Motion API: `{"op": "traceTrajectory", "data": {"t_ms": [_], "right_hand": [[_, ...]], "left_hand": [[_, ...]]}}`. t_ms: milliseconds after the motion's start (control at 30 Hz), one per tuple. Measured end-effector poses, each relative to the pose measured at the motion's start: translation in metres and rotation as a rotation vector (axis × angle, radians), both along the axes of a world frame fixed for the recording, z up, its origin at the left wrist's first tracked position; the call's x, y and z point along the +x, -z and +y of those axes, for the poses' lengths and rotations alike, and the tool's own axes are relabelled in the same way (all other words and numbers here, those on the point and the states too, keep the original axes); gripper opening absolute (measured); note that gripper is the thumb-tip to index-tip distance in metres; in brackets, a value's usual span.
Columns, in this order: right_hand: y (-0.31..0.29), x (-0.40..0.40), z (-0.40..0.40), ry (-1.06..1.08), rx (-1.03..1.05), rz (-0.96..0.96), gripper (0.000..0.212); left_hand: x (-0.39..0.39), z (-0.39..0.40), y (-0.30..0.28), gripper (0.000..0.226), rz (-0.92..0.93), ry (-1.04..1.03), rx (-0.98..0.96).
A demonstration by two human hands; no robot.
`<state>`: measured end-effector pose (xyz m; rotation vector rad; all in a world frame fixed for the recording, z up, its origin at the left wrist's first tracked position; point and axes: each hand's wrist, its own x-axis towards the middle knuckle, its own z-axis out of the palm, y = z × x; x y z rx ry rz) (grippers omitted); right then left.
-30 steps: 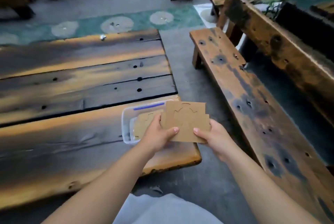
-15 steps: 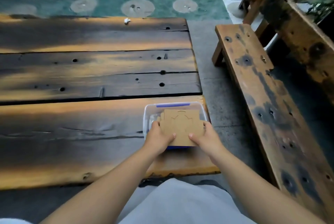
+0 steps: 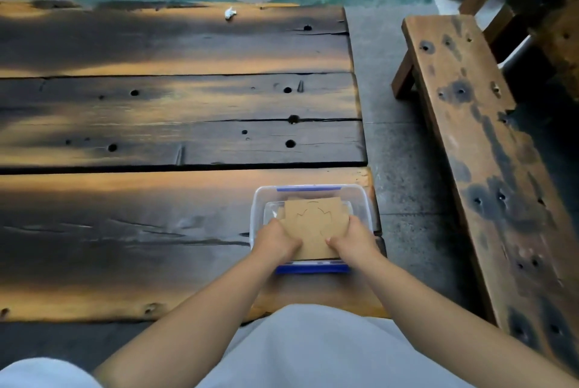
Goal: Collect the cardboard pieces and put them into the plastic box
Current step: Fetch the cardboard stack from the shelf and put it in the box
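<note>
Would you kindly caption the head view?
Both hands lower cardboard pieces into a plastic box on a wooden table.

table [image 3: 156, 199] – charred rough wood | box [image 3: 260, 199] – clear glossy plastic | cardboard [image 3: 315, 224] – matt

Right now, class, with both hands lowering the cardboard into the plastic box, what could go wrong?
1. The box stands at the table's right corner, near the edge; pushing down or sideways could slide it off.
2. The cardboard pieces look nearly as wide as the box's inside, so the stack may catch on the rim and bend.
3. The left hand and right hand pinch only the stack's near corners, so loose pieces could fan out or slip.
</note>
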<state>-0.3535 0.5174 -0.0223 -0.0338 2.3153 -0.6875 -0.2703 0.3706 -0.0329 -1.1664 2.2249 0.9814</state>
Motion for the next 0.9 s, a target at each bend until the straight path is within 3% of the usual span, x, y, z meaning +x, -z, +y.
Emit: {"op": "traceTrajectory", "data": {"t_ms": [200, 333, 400, 500, 600, 667, 900], "right_hand": [[0.012, -0.007, -0.010, -0.063, 0.177, -0.022, 0.051], [0.017, -0.009, -0.017, -0.049, 0.239, -0.065, 0.060], [0.019, -0.012, -0.018, -0.025, 0.229, -0.085, 0.071], [0.020, -0.019, -0.015, 0.006, 0.062, -0.104, 0.096], [0.020, -0.025, -0.010, -0.035, -0.053, -0.123, 0.082], [0.020, -0.026, -0.007, -0.062, -0.084, -0.151, 0.073], [0.020, -0.028, -0.007, -0.132, -0.015, -0.090, 0.083]], "left_hand": [[-0.006, -0.005, 0.014, 0.048, -0.100, 0.045, -0.071], [-0.007, -0.009, 0.017, 0.099, -0.049, 0.027, -0.028], [-0.010, -0.015, 0.016, 0.110, 0.058, 0.095, -0.025], [-0.016, -0.026, 0.011, 0.113, 0.182, 0.165, 0.083], [-0.017, -0.033, 0.007, 0.116, 0.143, 0.207, 0.243], [-0.019, -0.037, 0.008, 0.113, 0.128, 0.249, 0.242], [-0.019, -0.044, 0.010, 0.089, 0.126, 0.287, 0.207]]}}
